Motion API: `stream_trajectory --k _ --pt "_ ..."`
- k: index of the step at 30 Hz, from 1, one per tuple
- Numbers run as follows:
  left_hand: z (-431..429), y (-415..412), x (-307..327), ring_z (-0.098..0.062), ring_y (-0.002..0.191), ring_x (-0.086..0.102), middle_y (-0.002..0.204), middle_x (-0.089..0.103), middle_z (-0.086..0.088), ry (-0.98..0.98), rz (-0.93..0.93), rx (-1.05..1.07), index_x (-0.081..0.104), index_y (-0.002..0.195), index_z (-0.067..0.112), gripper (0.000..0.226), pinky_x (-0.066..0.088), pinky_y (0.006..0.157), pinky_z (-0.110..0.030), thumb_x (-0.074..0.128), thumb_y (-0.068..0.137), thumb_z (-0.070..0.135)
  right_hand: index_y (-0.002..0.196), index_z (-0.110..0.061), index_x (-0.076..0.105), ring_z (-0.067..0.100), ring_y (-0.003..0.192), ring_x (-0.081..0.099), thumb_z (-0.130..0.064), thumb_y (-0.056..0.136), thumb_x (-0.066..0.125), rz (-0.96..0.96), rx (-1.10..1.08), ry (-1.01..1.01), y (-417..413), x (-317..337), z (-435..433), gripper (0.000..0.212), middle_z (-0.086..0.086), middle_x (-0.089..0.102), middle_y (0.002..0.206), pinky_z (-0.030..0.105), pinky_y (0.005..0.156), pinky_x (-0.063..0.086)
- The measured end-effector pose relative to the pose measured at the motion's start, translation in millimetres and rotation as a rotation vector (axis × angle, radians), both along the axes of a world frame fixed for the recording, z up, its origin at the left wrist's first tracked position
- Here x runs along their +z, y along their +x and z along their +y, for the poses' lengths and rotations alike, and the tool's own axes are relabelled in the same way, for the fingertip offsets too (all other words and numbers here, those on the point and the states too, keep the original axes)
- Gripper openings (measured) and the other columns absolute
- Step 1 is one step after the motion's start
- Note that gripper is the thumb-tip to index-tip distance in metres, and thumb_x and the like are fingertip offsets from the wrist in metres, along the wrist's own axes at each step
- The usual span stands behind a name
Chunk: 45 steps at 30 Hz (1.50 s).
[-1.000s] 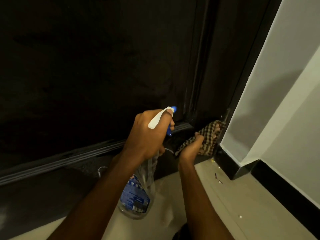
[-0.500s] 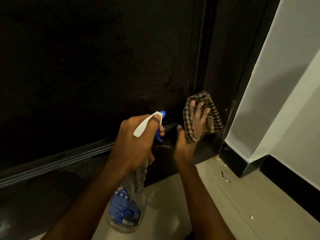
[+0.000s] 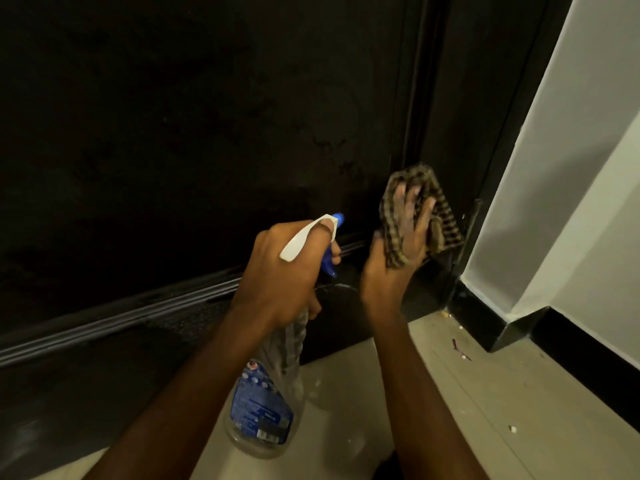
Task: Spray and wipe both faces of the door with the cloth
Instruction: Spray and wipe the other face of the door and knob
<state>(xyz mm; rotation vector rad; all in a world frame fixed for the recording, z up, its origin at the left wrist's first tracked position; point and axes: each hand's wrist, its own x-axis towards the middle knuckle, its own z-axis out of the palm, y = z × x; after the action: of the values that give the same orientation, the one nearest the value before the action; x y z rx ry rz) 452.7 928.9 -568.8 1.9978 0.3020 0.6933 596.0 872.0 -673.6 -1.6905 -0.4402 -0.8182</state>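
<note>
The dark door (image 3: 194, 140) fills the left and middle of the head view, with a ridged strip along its bottom. My left hand (image 3: 284, 271) grips the neck of a clear spray bottle (image 3: 266, 400) with a blue label, thumb on its white and blue trigger head, nozzle toward the door. My right hand (image 3: 398, 247) presses a brown checked cloth (image 3: 440, 216) against the door's lower right part by the frame, fingers spread over the cloth, which wraps round the hand's edge.
The dark door frame (image 3: 485, 133) stands right of the cloth. A white wall (image 3: 571, 168) with a black skirting (image 3: 588, 362) runs along the right. Pale floor tiles (image 3: 502, 410) carry small bits of debris.
My right hand has lifted the cloth from the door's bottom corner by the floor up onto the door's lower right part. The bottle has shifted slightly left and down in view.
</note>
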Motion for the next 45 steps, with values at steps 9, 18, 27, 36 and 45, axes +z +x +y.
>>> stream_trajectory --k 9,18,27,36,45 --pt "0.2 -4.2 -5.4 -0.011 0.039 0.051 0.051 0.06 0.012 0.01 0.021 0.014 0.066 0.073 0.007 0.043 0.042 0.041 -0.022 0.046 0.104 0.028 0.151 -0.027 0.031 0.012 0.15 0.002 -0.031 0.092 0.031 0.147 -0.068 -0.044 -20.2 -1.6 -1.8 0.059 -0.004 0.024 0.161 0.049 0.12 0.006" --pt "-3.5 -1.9 -9.4 -0.011 0.036 0.05 0.049 0.058 0.008 0.001 0.059 -0.009 0.065 0.069 0.008 0.044 0.045 0.041 -0.03 0.046 0.104 0.026 0.145 -0.021 0.048 0.025 0.152 0.023 -0.019 0.09 0.04 0.115 -0.061 -0.01 -15.1 -53.2 -8.7 0.056 -0.004 0.035 0.156 0.058 0.122 0.013" --pt "0.8 -1.4 -22.5 -0.03 0.052 0.065 0.073 0.071 -0.012 -0.015 0.063 0.009 0.069 0.08 0.004 0.045 0.052 0.045 -0.043 0.045 0.102 0.034 0.15 -0.03 0.03 0.016 0.153 0.009 -0.025 0.095 0.037 0.027 -0.071 -0.024 0.0 -20.9 -0.8 0.055 -0.009 0.02 0.159 0.046 0.123 0.005" --pt "0.3 10.5 -26.1 -0.023 0.058 0.068 0.068 0.069 -0.006 0.006 0.061 -0.042 0.07 0.076 0.006 0.048 0.053 0.052 -0.037 0.043 0.095 0.041 0.157 -0.028 0.015 0.023 0.154 0.008 -0.058 0.094 0.04 0.255 0.14 0.169 22.1 -13.9 -0.5 0.074 0.005 0.012 0.167 0.042 0.126 0.003" --pt "-3.0 17.3 -37.5 -0.005 0.042 0.059 0.07 0.068 -0.001 0.007 0.11 -0.046 0.068 0.083 0.004 0.041 0.046 0.04 -0.024 0.044 0.103 0.028 0.148 -0.017 0.045 0.019 0.125 0.057 -0.042 0.088 0.065 0.762 0.19 1.096 13.5 -52.0 -8.9 0.068 0.003 0.057 0.141 0.042 0.112 0.044"
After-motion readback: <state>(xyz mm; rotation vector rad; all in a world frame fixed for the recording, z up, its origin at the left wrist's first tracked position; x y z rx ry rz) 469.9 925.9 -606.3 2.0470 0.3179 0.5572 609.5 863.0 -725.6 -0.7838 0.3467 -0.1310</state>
